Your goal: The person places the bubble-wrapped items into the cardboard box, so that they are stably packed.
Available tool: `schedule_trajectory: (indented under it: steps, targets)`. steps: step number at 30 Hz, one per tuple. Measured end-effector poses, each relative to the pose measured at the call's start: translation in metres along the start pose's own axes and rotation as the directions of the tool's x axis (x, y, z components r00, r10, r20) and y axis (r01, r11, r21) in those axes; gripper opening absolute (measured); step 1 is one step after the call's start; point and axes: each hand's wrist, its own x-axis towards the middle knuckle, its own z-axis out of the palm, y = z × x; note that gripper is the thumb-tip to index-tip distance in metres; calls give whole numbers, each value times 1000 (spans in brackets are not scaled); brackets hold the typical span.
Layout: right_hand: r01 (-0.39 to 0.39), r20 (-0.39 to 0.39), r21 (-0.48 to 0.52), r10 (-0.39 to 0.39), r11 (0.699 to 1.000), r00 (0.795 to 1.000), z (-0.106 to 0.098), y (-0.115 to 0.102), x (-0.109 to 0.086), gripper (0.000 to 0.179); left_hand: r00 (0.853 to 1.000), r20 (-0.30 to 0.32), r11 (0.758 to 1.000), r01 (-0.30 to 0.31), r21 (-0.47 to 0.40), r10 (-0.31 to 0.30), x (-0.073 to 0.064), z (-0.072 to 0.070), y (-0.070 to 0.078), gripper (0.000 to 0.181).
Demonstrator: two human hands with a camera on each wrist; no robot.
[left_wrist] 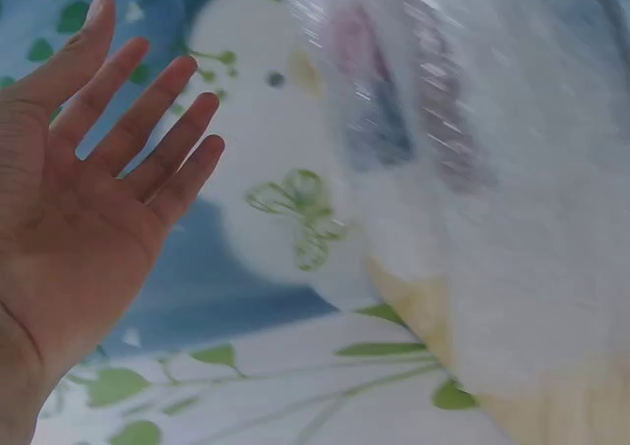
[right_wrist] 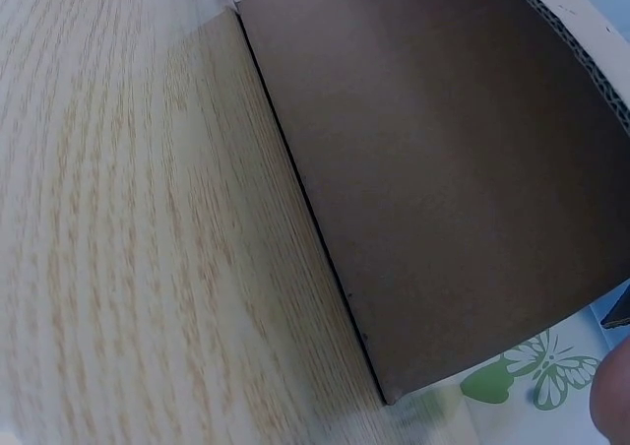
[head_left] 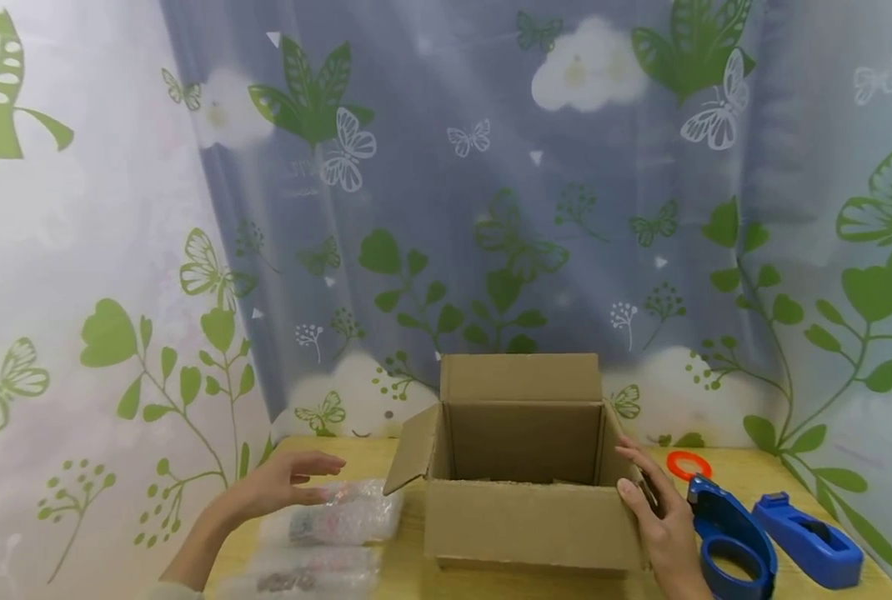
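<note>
An opened cardboard box (head_left: 536, 525) stands on the table, its back flap raised and its left flap leaning outward. My right hand (head_left: 663, 517) holds the box at its right side, fingertips at the top edge and thumb by the front corner. In the right wrist view a plain side of the box (right_wrist: 423, 189) rests on the wood, with a bit of one finger (right_wrist: 612, 396) showing. To the left, my left hand (head_left: 277, 485) hovers with spread fingers over bubble-wrapped packages (head_left: 344, 512) and holds nothing. Its palm shows in the left wrist view beside the wrapped packages (left_wrist: 532, 199).
Right of the box are a blue tape dispenser with a roll (head_left: 734, 542), a second blue dispenser (head_left: 809, 542) and an orange ring (head_left: 689, 465). A printed curtain (head_left: 416, 208) hangs behind the wooden table (head_left: 408, 575).
</note>
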Motion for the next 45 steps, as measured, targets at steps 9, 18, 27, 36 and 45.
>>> schedule_trajectory:
  steps: [9, 18, 27, 36, 45]
  targets:
    - [7, 1, 20, -7, 1000, 1000, 4, 0, -1, 43, 996, 59, 997, 71, -44, -68, -23, 3, -42, 47]
    - [21, -5, 21, -21, 1000, 1000, 5, -1, 1, 42, 988, 76, 988, 137, -75, -132, -35, 14, -72, 51]
    - [15, 1, 38, -15, 999, 1000, 5, 1, -1, 42, 1000, 3, 999, 25, -27, -25, -36, 24, -89, 52]
    - [13, -18, 19, -12, 1000, 1000, 1, 1, -1, 42, 977, -183, 966, -61, 251, 109, -29, 37, -94, 41]
    - [18, -11, 17, -17, 1000, 1000, -3, 1, 1, 42, 961, -274, 969, 98, 225, -34, -25, 32, -78, 40]
